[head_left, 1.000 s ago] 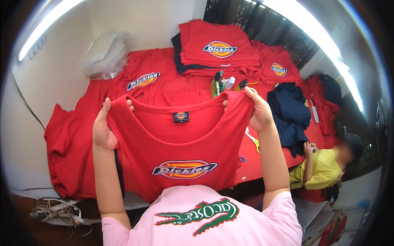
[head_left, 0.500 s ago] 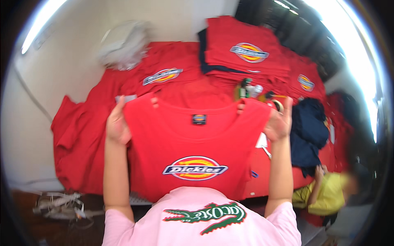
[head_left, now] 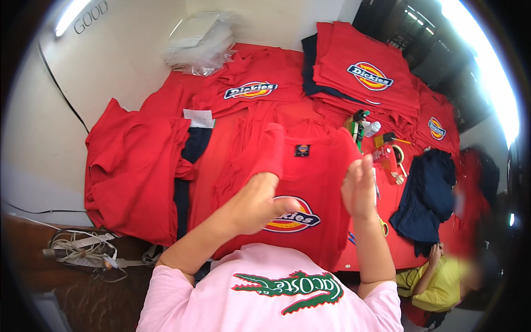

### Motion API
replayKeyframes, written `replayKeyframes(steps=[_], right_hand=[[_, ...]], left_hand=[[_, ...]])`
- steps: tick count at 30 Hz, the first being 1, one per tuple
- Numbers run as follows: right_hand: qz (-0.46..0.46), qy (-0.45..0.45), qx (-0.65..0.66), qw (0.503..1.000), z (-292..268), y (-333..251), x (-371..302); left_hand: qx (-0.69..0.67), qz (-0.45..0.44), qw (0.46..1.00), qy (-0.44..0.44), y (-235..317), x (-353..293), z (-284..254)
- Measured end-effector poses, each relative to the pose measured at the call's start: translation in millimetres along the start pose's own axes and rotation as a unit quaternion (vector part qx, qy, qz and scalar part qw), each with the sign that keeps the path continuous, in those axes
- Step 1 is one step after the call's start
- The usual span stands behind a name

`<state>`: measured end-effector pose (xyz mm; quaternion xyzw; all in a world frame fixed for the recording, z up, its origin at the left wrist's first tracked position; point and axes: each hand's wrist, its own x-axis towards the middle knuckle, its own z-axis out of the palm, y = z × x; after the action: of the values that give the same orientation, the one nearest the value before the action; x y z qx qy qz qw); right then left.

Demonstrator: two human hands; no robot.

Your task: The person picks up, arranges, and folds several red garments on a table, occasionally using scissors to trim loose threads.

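At the far left, below the counter's edge, a tangle of pale cables lies near the pale wall. Above it, a loose heap of plain red cloth garments spreads over the left end of the red-topped counter, with dark navy fabric showing along its right side and a small white paper slip at its upper right corner. Behind, a stack of clear plastic bags leans by the wall, and just right of it lie red garments with an oval emblem.

In the middle, the person's left hand is at the left shoulder of a red cloth shirt, thumb extended in front of the chest emblem, fingers hidden by the cloth. The shirt hangs front-up over the near side of the counter, a small black label inside its wide neck. The right hand is raised at the shirt's right edge, its visible digits straight. Whether either of the hands grips the cloth, I cannot tell.

Farther right stand a tall stack of folded red shirts, a small white bottle, yellow-handled scissors and a crumpled navy cloth pile. At the right edge sits a co-worker in a yellow top.
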<state>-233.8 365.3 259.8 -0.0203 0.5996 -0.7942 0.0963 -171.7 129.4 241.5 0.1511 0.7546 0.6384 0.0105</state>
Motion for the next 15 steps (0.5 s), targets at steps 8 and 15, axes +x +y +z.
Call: replayKeyframes(steps=[8,15], right_hand=[[-0.127,-0.222,-0.023,0.967,11.0,56.1,-57.2],[-0.151,-0.269,-0.038,0.951,11.8,72.5,-86.2]], left_hand=[[0.122,0.029,0.987,-0.098,21.8,-8.5,53.4],[0.079,0.072,0.989,-0.1,24.4,-31.8,68.4]])
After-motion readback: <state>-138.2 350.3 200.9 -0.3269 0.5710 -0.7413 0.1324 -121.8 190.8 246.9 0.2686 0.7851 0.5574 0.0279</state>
